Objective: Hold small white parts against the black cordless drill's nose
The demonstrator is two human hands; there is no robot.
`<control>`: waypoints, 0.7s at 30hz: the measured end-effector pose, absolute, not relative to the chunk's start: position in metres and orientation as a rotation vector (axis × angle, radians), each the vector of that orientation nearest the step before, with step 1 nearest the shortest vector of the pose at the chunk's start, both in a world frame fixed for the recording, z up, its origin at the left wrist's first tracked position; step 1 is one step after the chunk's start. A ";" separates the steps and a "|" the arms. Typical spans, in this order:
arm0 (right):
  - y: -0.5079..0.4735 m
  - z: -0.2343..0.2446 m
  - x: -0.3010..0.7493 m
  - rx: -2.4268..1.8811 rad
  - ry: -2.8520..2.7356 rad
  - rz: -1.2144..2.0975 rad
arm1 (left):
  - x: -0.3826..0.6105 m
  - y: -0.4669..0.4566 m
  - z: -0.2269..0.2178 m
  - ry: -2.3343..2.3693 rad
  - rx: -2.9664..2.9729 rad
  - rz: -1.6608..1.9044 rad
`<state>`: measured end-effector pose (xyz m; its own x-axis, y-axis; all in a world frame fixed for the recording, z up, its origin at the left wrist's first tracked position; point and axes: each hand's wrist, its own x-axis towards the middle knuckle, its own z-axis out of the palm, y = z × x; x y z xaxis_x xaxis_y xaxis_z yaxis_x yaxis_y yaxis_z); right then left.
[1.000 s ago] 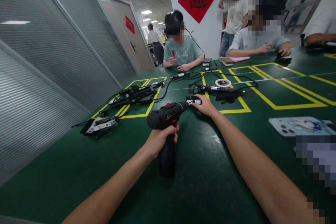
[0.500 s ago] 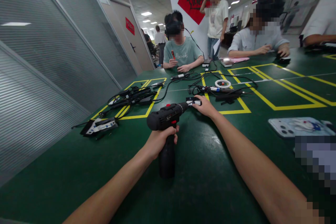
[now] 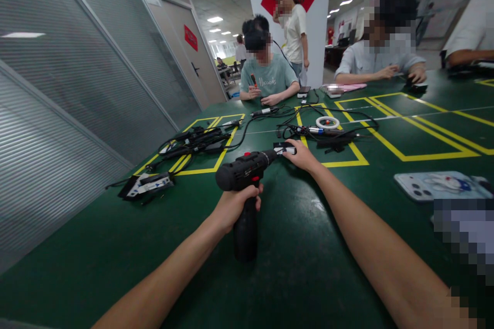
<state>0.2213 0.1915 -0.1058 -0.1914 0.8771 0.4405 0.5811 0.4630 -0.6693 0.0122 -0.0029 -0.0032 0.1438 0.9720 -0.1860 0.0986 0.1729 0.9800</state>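
Observation:
A black cordless drill (image 3: pixel 243 172) with red switches is gripped round its handle by my left hand (image 3: pixel 235 205). Its chuck points forward and to the right, and the tip reaches a small black-and-white piece (image 3: pixel 285 149). My right hand (image 3: pixel 301 156) holds that piece against the table from its right side, with the fingers closed on it. What kind of piece it is, I cannot make out. The drill's tip hides part of its near edge.
Tangled black cables (image 3: pixel 200 141) lie at the left, beside black-and-white scraps (image 3: pixel 148 185). Ahead are a white tape ring (image 3: pixel 320 122) and pen-like tools with cords (image 3: pixel 324 132). A phone (image 3: pixel 443 186) lies at the right. Two people (image 3: pixel 270 77) sit across the green table (image 3: pixel 154 257).
My hands, the drill and the small piece stay where they were. A standing person in the background has shifted left.

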 end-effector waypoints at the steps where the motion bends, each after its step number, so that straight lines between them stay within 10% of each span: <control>1: 0.191 -0.106 0.221 -1.223 -1.889 0.454 | 0.012 -0.003 -0.004 1.237 1.205 0.920; 21: 0.188 -0.102 0.221 -1.236 -1.874 0.472 | 0.005 -0.003 -0.007 1.208 1.223 0.901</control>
